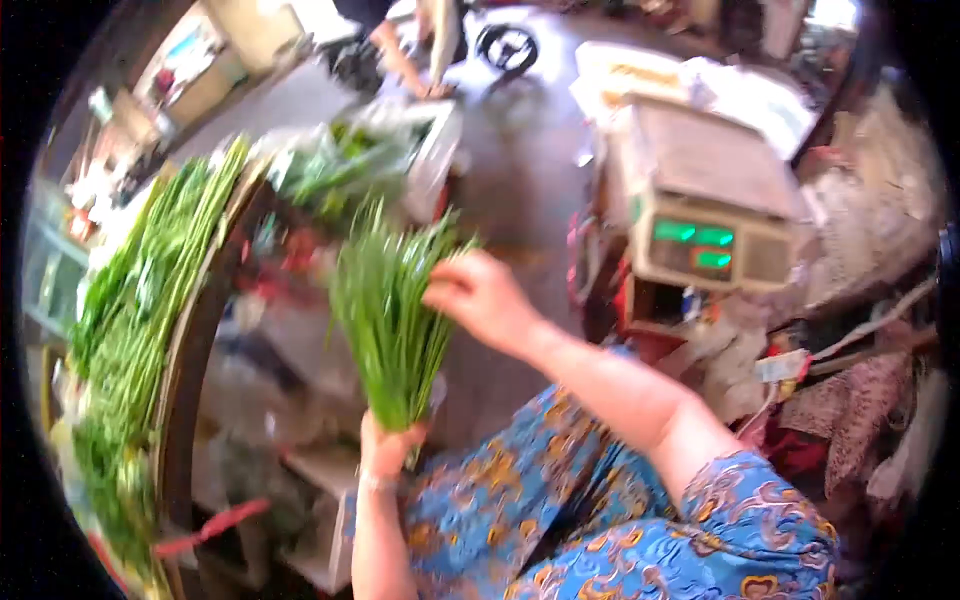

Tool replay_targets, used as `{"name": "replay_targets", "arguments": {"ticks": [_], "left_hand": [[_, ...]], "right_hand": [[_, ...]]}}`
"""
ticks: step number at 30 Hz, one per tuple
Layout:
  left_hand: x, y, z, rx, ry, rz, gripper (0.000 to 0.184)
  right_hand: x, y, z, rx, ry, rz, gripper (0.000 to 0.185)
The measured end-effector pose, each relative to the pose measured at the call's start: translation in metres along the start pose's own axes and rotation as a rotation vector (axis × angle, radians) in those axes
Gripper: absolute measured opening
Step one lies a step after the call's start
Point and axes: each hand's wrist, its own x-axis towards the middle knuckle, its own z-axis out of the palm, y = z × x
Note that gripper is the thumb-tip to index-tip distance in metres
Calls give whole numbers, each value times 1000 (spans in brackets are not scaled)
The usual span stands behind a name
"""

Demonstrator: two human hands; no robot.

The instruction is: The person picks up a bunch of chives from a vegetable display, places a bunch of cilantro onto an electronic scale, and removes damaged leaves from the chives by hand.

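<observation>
A bunch of long, thin green leaves, which look like garlic chives [395,320], stands upright in front of me with its tips fanned out at the top. My left hand [392,445] is closed around its base. At the upper right side of the bunch is my right hand [478,297], its thumb and fingers pinched together by the outer leaves. Whatever lies between those fingertips is too blurred to make out. The leaf tips are smeared by motion.
Long-stemmed greens [150,320] lie along a raised stall edge on the left, with more leafy greens [345,165] in plastic beyond. A digital scale [715,170] with lit green digits stands at right. Another person's arm [400,60] shows at the top, near a wheel [507,48].
</observation>
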Motion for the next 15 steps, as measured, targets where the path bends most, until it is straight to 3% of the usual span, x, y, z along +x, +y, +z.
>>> {"name": "replay_targets", "arguments": {"ticks": [1,2,4,9,15], "left_hand": [[1,11,4,184,-32,-25,36],[9,-10,2,389,-14,150,37],[2,2,3,135,-54,98,41],[2,-10,3,-82,-45,1,45],[0,-21,-2,-38,64,6,33]], "right_hand": [[-1,10,3,-90,-15,-26,24],[-5,19,8,-117,54,-84,25],[-5,14,2,-15,-44,64,17],[-7,11,-5,-32,-53,-2,10],[-12,-3,-5,-97,-64,-66,10]]}}
